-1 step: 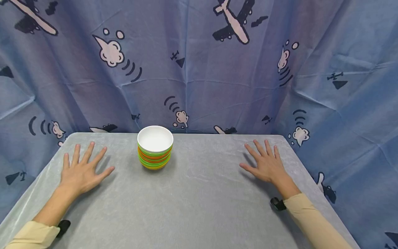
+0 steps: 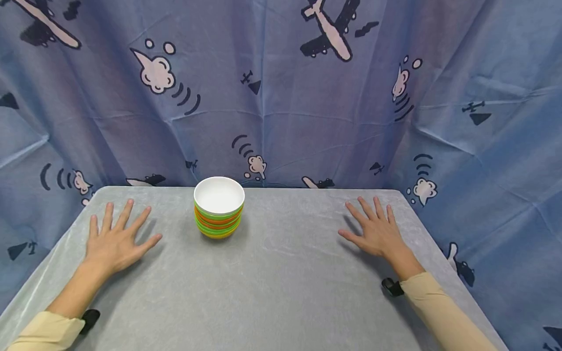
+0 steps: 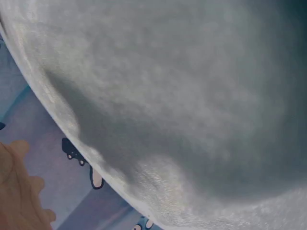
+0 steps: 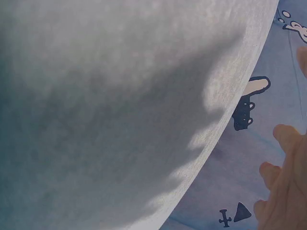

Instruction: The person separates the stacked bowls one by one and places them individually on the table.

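Observation:
A stack of nested bowls (image 2: 218,214) stands near the table's far edge, left of the middle. The top bowl is white inside; green, orange and yellow rims and sides show below it. To the left of the stack, my left hand (image 2: 115,243) is held with fingers straight and spread, apart from the bowls and holding nothing. Over the right part of the table, my right hand (image 2: 375,231) has its fingers spread too and grips nothing. Each wrist view shows part of a hand and its shadow on the tabletop; no bowl appears there.
The grey table (image 2: 272,282) has rounded far corners. Behind it and along its sides hangs a blue curtain (image 2: 281,97) printed with planes and clouds. A dark band with a small device (image 2: 392,286) sits at the right wrist, and a similar dark one (image 2: 90,321) at the left.

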`<control>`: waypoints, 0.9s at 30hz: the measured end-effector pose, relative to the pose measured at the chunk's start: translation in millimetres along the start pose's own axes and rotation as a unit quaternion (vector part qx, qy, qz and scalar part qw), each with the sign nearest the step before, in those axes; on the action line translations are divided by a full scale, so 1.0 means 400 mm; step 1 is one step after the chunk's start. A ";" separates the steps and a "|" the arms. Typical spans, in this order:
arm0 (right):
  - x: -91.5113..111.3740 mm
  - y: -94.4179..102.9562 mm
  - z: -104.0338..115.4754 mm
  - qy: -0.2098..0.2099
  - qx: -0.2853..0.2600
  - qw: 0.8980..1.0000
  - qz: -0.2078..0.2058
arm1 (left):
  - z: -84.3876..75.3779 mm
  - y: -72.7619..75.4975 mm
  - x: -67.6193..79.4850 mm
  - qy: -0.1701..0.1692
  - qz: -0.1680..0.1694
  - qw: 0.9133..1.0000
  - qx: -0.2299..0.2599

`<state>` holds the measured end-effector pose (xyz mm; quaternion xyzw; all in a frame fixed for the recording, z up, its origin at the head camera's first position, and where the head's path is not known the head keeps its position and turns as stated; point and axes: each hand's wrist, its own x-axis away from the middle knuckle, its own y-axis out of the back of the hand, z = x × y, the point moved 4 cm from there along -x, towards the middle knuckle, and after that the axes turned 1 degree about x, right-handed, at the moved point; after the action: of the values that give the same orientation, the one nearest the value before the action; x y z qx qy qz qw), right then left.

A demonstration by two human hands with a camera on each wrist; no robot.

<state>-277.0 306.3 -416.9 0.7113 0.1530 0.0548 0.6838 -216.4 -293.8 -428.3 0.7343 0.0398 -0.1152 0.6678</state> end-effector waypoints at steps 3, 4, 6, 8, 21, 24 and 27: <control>-0.001 0.002 -0.003 0.001 -0.006 1.000 0.003 | -0.002 0.005 -0.002 0.000 -0.003 1.000 0.002; -0.002 0.004 -0.004 0.002 -0.011 1.000 0.003 | -0.002 0.009 -0.003 0.001 -0.005 1.000 0.004; -0.003 0.010 -0.007 0.007 -0.034 0.999 0.000 | -0.001 0.016 -0.005 0.004 -0.007 1.000 0.015; -0.005 0.019 -0.011 0.018 -0.078 0.997 -0.014 | 0.000 0.025 -0.008 0.007 -0.006 0.999 0.045; -0.028 0.036 0.022 0.073 -0.531 0.840 -0.086 | -0.012 0.055 -0.012 -0.040 0.043 0.899 0.433; -0.042 0.036 0.045 0.087 -0.561 0.819 -0.086 | -0.017 0.050 -0.014 -0.033 0.045 0.879 0.474; -0.055 0.039 0.069 0.111 -0.577 0.804 -0.092 | -0.026 0.044 -0.017 -0.022 0.045 0.863 0.503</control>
<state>-287.6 273.0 -400.1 0.1575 0.2330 0.1487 0.9481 -218.1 -284.8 -408.9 0.9688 -0.0715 -0.1054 0.2127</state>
